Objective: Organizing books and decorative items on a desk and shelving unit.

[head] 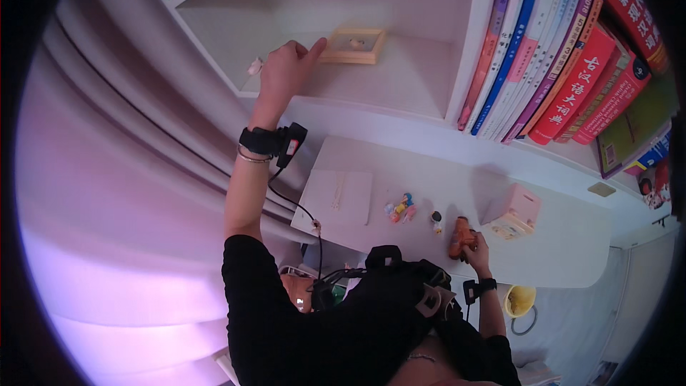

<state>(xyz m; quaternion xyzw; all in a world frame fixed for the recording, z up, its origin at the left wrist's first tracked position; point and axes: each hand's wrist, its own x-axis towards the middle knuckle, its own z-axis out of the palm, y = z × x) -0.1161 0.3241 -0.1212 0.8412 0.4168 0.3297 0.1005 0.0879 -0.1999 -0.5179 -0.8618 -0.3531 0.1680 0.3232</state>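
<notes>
My left hand (286,67) is raised into the open shelf compartment (386,86), with its thumb at the left edge of a light wooden frame (351,57). Its fingers are curled and partly hidden, so I cannot tell whether they hold anything. Just left of them shows a small white object (255,66). Down on the white desk (418,166), my right hand (478,253) grips an orange-brown toy-like object (459,238) by its right side. To the left of that object stands a small dark-haired figurine (435,222).
A cluster of colourful figurines (402,208) and a flat white box (359,198) lie on the desk. A pink box (515,213) stands right of my right hand. Books (536,64) fill the upper right shelf. A curtain (134,198) hangs at left; a cable (292,201) trails from my left wrist.
</notes>
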